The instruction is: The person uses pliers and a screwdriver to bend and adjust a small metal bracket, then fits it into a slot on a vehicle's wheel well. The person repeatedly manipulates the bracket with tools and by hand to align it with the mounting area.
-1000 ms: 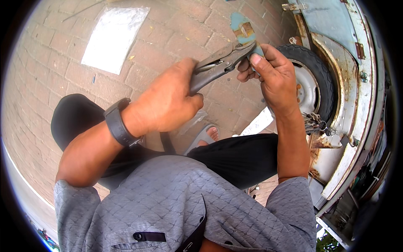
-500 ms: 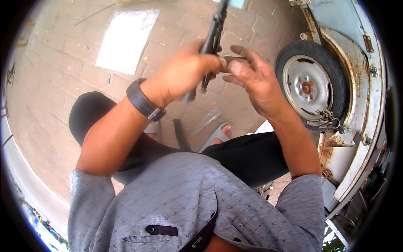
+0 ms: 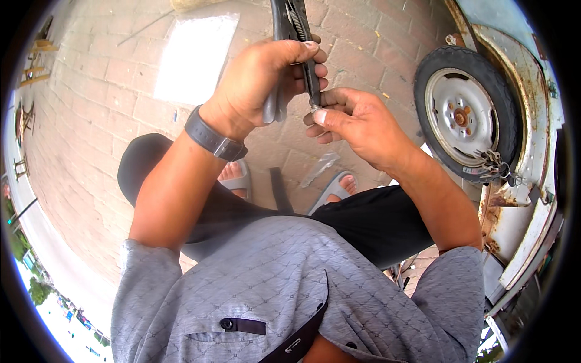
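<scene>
My left hand [image 3: 257, 78] is wrapped around a pair of dark locking pliers [image 3: 298, 21], thumb along the upper handle. A coil spring shows inside the body, and the upper end runs out of the picture. The other grey handle lever [image 3: 272, 107] sticks out below my palm. At the lower end of the pliers, my right hand [image 3: 366, 127] pinches the small metal adjusting screw [image 3: 315, 108] between thumb and forefinger. Its remaining fingers are curled behind, partly hidden.
A rusty white vehicle body with a wheel [image 3: 463, 118] stands close on the right; keys [image 3: 493, 163] hang beside it. A white sheet [image 3: 196, 60] lies on the brick paving ahead. Between my sandalled feet are a dark strip [image 3: 279, 189] and a clear plastic scrap [image 3: 321, 168].
My right hand, blurred and with fingers spread before, has closed on the lower end of the pliers. The pliers now tilt the other way and their spring shows. The view has shifted slightly.
</scene>
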`<state>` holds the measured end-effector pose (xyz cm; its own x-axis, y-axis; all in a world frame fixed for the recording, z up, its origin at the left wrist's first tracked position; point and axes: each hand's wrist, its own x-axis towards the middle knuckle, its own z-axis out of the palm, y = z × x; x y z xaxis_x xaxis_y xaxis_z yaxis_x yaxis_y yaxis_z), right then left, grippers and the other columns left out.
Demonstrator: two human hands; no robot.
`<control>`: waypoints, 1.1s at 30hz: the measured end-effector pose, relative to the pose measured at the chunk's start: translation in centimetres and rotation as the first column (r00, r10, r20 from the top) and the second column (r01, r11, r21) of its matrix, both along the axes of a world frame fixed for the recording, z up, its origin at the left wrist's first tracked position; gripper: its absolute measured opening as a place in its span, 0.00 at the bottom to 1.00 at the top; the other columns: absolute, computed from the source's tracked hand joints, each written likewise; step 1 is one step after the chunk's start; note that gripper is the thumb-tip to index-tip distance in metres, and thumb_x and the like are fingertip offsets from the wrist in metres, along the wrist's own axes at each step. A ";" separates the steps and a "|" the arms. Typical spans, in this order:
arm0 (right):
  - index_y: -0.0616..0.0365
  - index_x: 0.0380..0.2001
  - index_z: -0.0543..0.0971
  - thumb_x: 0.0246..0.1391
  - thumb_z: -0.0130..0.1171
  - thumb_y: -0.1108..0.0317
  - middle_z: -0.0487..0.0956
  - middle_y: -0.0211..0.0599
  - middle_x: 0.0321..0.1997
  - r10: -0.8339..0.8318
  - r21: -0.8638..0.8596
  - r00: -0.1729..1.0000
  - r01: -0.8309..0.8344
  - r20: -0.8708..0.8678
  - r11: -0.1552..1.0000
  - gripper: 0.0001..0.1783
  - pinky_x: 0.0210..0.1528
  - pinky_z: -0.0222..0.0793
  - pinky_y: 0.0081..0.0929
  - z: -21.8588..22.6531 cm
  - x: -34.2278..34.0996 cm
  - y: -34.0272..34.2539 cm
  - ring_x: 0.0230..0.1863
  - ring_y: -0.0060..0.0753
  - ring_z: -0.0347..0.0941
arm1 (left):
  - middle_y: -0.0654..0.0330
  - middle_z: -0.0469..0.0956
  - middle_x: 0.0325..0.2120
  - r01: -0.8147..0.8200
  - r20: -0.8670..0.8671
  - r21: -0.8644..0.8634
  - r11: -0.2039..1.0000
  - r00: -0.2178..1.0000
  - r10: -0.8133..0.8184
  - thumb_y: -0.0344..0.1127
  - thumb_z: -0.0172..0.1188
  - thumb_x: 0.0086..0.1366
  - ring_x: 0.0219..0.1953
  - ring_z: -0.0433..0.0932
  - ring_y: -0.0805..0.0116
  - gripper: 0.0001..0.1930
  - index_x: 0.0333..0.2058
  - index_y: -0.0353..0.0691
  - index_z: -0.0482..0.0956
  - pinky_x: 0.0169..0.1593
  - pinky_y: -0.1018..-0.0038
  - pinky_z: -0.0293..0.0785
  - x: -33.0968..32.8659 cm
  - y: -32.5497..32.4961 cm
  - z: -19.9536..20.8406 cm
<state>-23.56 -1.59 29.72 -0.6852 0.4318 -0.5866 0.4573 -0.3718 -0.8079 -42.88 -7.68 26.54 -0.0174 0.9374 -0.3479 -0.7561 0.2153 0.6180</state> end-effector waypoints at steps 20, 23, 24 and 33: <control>0.68 0.48 0.80 0.67 0.59 0.63 0.84 0.44 0.39 0.050 -0.262 0.999 -0.054 -0.020 0.964 0.16 0.40 0.81 0.29 -0.6 0.2 1.1 0.37 0.35 0.84 | 0.54 0.80 0.46 0.045 0.032 -0.007 0.999 0.998 -0.045 0.32 0.58 0.69 0.46 0.79 0.62 0.22 0.59 0.29 0.72 0.55 0.61 0.76 -0.5 -0.8 1.4; 0.68 0.46 0.80 0.66 0.60 0.64 0.84 0.43 0.37 0.059 -0.256 0.998 -0.061 -0.018 0.965 0.15 0.37 0.81 0.28 -0.4 0.1 1.1 0.35 0.34 0.84 | 0.54 0.80 0.46 0.054 0.048 0.002 0.999 0.997 -0.054 0.32 0.58 0.68 0.46 0.79 0.61 0.23 0.59 0.29 0.72 0.55 0.61 0.75 -0.6 -0.9 1.6; 0.68 0.45 0.80 0.66 0.60 0.64 0.84 0.43 0.37 0.065 -0.253 0.998 -0.067 -0.016 0.965 0.15 0.37 0.81 0.28 -0.3 0.1 1.1 0.35 0.34 0.84 | 0.54 0.80 0.46 0.056 0.056 0.009 0.998 0.997 -0.057 0.32 0.58 0.68 0.46 0.79 0.61 0.23 0.59 0.29 0.72 0.56 0.61 0.75 -0.6 -0.9 1.7; 0.68 0.44 0.80 0.63 0.65 0.65 0.84 0.40 0.31 0.063 -0.217 0.998 -0.066 -0.020 0.974 0.15 0.33 0.81 0.26 -0.1 0.0 0.8 0.29 0.32 0.84 | 0.53 0.80 0.47 0.091 0.038 0.060 0.994 0.995 -0.093 0.33 0.60 0.65 0.47 0.79 0.59 0.27 0.62 0.29 0.69 0.57 0.62 0.74 -0.8 -1.3 2.1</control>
